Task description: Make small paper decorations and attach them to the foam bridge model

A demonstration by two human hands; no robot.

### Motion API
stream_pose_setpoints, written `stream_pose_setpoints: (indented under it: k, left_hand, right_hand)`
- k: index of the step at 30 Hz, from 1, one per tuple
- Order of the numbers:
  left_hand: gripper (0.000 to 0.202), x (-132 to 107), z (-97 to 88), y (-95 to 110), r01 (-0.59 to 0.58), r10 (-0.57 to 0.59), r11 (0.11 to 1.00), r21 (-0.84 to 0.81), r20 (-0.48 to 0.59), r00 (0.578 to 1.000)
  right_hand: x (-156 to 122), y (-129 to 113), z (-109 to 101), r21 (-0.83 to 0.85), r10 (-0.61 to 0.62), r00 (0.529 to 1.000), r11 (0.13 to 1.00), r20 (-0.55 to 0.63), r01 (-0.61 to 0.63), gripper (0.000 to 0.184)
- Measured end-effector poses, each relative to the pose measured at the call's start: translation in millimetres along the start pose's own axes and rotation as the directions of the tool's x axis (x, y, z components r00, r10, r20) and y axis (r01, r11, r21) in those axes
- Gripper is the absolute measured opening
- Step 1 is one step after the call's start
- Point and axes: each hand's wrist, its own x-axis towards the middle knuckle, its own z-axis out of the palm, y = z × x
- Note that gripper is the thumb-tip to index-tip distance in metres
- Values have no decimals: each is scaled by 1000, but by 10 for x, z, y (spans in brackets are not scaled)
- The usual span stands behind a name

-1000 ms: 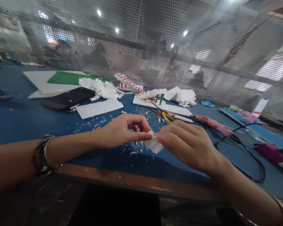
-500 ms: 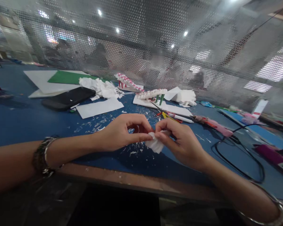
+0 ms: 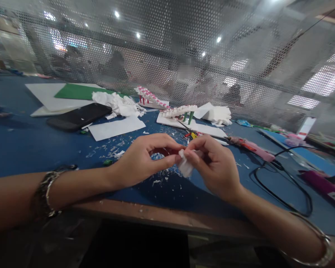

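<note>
Between my two hands, just above the blue table, is a small crumpled piece of white tissue paper (image 3: 185, 166). My left hand (image 3: 145, 160) pinches its left edge between thumb and fingertips. From the other side my right hand (image 3: 216, 167) grips the tissue, with the thumb and bent fingers closed on it. Part of the tissue is hidden behind the right fingers. White paper scraps (image 3: 158, 181) lie scattered on the table under and around the hands. A small green bit (image 3: 107, 162) rests behind my left wrist.
Beyond my hands stand small models with white-and-pink (image 3: 150, 97) and white-and-green (image 3: 181, 111) parts. At left are a black phone (image 3: 79, 116), a tissue pile (image 3: 118, 104) and a white paper strip (image 3: 117, 128). A pink glue gun (image 3: 254, 149) with a black cable (image 3: 284, 203) lies right, near a purple power strip (image 3: 321, 188).
The tissue has been drawn up and bunched narrower between my fingers. My right hand has turned slightly and its fingers have curled further around it. Both hands remain in nearly the same place.
</note>
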Motion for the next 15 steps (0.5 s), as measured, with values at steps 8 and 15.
stream_pose_setpoints:
  k: [8,15]
  left_hand:
    - [6,43,-39,-5,128,-118,975,-182,68,991]
    - [12,62,-81,-52,161,-154,981,-105,75,985]
  right_hand:
    - [-39,-2,-40,31,-55,998,998,-32,56,5]
    - [7,-19,-116,-18,-259,963,965,79,261,8]
